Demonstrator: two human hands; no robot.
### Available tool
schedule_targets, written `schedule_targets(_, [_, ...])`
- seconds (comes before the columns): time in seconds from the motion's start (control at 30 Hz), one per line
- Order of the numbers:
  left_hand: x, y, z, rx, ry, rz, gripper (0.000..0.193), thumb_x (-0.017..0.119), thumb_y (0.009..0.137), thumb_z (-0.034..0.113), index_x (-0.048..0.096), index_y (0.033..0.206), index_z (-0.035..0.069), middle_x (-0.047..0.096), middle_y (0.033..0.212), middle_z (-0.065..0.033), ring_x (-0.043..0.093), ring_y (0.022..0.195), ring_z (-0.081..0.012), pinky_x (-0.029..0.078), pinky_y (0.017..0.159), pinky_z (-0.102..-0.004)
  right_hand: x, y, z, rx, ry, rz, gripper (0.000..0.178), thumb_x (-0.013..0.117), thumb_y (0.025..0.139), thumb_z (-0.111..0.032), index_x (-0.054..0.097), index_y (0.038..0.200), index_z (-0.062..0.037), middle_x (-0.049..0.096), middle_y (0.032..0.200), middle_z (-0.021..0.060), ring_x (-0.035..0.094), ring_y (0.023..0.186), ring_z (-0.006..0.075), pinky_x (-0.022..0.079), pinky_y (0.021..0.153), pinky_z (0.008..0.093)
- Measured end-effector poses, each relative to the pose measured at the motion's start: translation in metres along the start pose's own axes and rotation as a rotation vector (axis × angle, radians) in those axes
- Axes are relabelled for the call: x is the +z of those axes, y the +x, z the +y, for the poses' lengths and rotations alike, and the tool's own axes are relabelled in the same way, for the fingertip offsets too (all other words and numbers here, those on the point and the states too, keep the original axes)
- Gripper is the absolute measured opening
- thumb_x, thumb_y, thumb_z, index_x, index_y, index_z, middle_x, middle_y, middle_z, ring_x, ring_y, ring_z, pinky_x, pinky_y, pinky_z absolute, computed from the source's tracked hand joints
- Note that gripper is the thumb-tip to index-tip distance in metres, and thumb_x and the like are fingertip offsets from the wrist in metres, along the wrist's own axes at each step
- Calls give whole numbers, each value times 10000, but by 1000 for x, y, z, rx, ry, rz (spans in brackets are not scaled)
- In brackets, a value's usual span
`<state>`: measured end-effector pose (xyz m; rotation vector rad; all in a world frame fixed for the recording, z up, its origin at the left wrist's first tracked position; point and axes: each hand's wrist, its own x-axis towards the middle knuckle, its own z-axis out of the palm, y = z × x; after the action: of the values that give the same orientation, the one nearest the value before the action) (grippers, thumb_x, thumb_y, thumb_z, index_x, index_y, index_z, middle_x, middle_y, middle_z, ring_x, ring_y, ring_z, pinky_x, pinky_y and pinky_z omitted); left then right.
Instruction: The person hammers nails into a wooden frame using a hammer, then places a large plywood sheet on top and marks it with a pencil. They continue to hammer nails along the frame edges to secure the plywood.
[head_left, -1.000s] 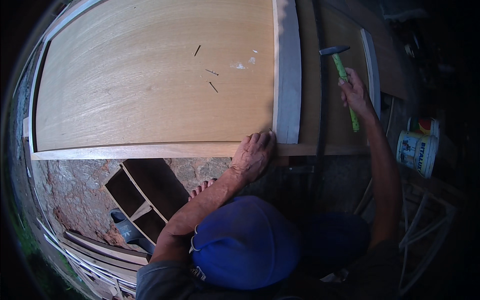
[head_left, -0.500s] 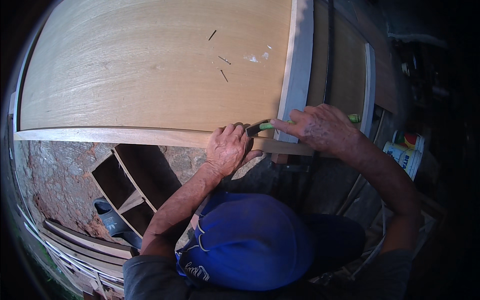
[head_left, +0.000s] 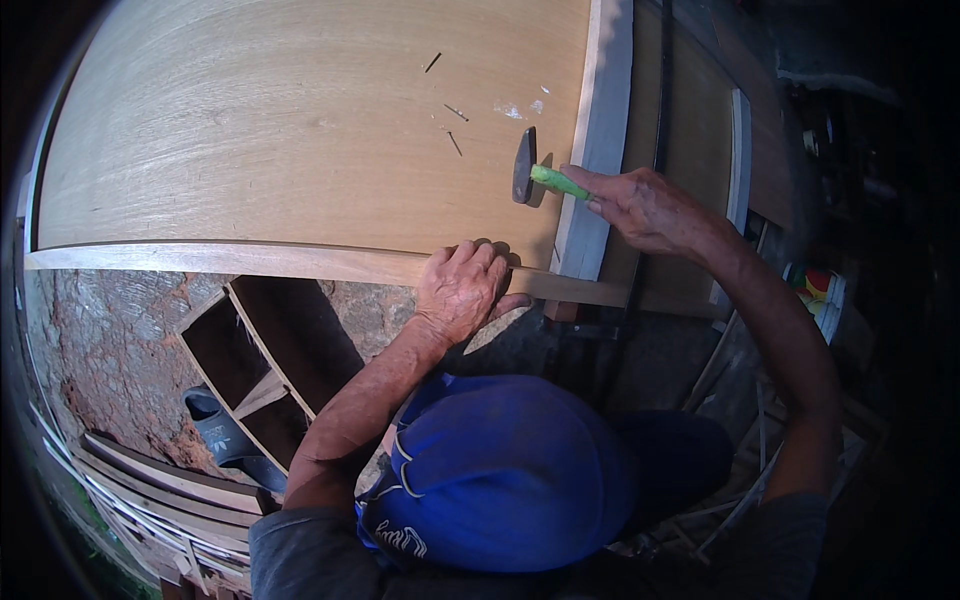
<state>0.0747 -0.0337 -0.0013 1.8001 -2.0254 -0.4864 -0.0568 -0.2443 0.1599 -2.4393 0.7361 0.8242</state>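
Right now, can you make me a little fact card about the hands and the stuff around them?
Left hand: fingers curled over the pale wooden strip; whether they pinch anything is hidden
Right hand: gripping the hammer by its green handle
Hammer head: over the wooden panel
Nails: three, lying on the panel
On the ground: compartmented wooden box, dark slipper

My right hand (head_left: 640, 208) is wrapped around the grip of the hammer (head_left: 552, 180), right arm (head_left: 790, 325) bent. My left hand (head_left: 463, 290) lies knuckles-up nearer me than the hammer's head, thumb spread, fingertips hidden.
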Motion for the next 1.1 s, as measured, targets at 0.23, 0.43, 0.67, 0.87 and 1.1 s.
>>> schedule_targets(0.23, [7,-2,-1,-11,-37,45,481,684,815,598,673,963,140,576,957,0,574,962,-186,467,811,-349,-28,18,4,120,94,-50,383,548,1013,-131,592,1393,-140,687,771,184,710,726,313,541,690,440])
schedule_targets(0.43, [8,0,-2,6,-39,59,514,687,797,631,684,972,148,593,959,15,573,926,-172,454,777,-333,-6,19,22,-16,-36,-152,436,565,1011,-138,548,1447,-145,663,763,204,691,698,282,524,684,407])
schedule_targets(0.67, [8,0,-2,8,-63,63,494,684,805,609,679,982,147,585,967,13,567,952,-179,462,792,-339,-2,20,16,108,255,410,423,557,1016,-128,556,1439,-148,694,840,209,700,738,313,533,714,444])
schedule_targets(0.87, [11,-2,-4,-1,-72,81,466,695,803,573,676,971,139,578,963,-1,572,960,-195,479,815,-348,-32,19,5,145,78,-99,425,554,1016,-121,550,1440,-129,694,828,220,699,697,311,531,709,457])
schedule_targets(1.1, [9,5,-4,26,-70,101,461,699,801,574,671,944,137,582,954,-2,574,949,-194,482,804,-347,-1,-4,13,109,-30,-175,437,544,1028,-134,532,1465,-139,632,772,217,601,635,286,539,741,360])
